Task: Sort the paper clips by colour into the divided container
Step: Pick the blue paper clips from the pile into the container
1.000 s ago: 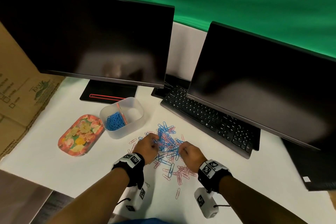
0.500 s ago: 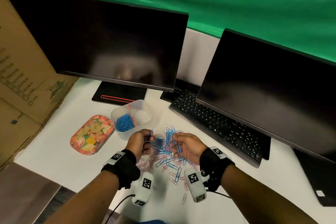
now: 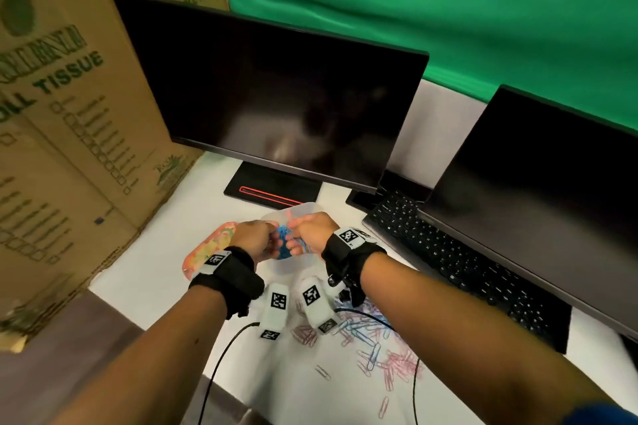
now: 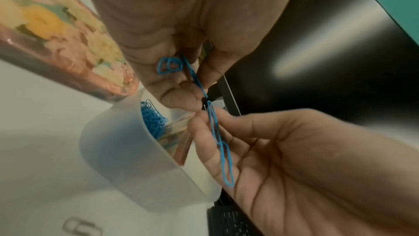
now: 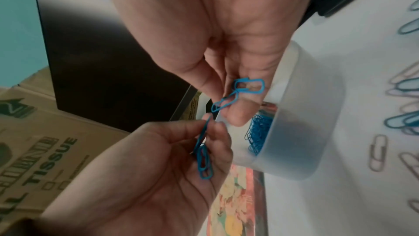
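A translucent white container stands by the left monitor's foot, with a heap of blue clips in its left compartment. Both hands hover just above it, close together. My left hand pinches a few blue paper clips between thumb and fingers. My right hand pinches more blue clips. The clips seem to hang together as a string running from one hand to the other. A loose pile of pink and blue clips lies on the white table beneath my right forearm.
A floral tray lies just left of the container. Two dark monitors stand behind, with a black keyboard under the right one. A large cardboard box walls the left side. Wrist-camera cables trail over the table's front edge.
Both hands have left the loose pile and moved up and left to the container, carrying blue clips. The head view has swung down and right.
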A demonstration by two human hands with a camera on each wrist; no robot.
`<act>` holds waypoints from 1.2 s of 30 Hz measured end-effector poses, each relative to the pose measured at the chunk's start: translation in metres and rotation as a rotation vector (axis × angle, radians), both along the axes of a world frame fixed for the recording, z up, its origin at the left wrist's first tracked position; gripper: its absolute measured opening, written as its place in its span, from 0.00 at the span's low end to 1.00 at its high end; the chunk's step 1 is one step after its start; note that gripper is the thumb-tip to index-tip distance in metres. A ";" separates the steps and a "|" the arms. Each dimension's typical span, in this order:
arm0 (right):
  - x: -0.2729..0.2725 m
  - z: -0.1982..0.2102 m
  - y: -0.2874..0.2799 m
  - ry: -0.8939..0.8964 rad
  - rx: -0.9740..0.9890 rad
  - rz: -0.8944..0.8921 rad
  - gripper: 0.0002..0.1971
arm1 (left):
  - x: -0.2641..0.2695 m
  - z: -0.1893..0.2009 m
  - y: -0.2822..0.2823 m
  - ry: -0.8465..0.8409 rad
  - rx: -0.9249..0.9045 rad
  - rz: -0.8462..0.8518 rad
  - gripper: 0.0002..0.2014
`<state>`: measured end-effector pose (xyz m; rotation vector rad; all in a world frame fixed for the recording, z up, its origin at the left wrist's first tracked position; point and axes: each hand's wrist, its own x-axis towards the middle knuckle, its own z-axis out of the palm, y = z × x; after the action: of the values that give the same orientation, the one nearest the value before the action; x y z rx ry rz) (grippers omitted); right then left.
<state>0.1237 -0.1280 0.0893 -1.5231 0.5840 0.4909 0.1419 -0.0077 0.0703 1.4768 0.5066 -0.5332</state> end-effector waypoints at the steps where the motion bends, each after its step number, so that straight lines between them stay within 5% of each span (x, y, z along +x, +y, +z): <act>1: 0.005 0.002 0.004 0.006 -0.013 0.007 0.13 | 0.004 0.000 0.001 0.006 0.002 -0.005 0.08; 6: 0.022 -0.002 0.003 -0.056 -0.133 0.140 0.08 | 0.020 -0.006 0.004 0.032 0.026 0.031 0.03; 12: 0.009 -0.004 -0.023 -0.099 -0.059 0.106 0.09 | 0.024 -0.009 -0.003 -0.027 0.156 -0.031 0.19; 15: -0.014 -0.004 -0.055 -0.130 -0.117 0.060 0.12 | 0.019 -0.008 -0.007 -0.124 0.230 -0.075 0.11; 19: -0.067 -0.023 -0.103 -0.114 -0.394 0.103 0.14 | -0.013 -0.002 -0.018 -0.309 0.290 -0.303 0.10; 22: -0.108 -0.034 -0.125 -0.078 -0.752 0.321 0.14 | -0.043 -0.010 -0.033 -0.470 0.398 -0.596 0.12; 28: -0.172 -0.068 -0.126 -0.072 -0.844 0.543 0.10 | -0.093 -0.053 -0.061 -0.495 0.763 -1.080 0.06; 31: -0.194 -0.080 -0.117 -0.163 -0.927 0.759 0.13 | -0.104 -0.069 -0.066 -0.563 0.929 -1.181 0.07; 36: -0.201 -0.093 -0.114 -0.250 -1.034 0.864 0.13 | -0.106 -0.081 -0.071 -0.595 1.082 -1.225 0.09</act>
<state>-0.0772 -0.2416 -0.0035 -2.7953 -0.1194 0.6669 0.0357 -0.0789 -0.0109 2.8216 -0.8275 -0.7252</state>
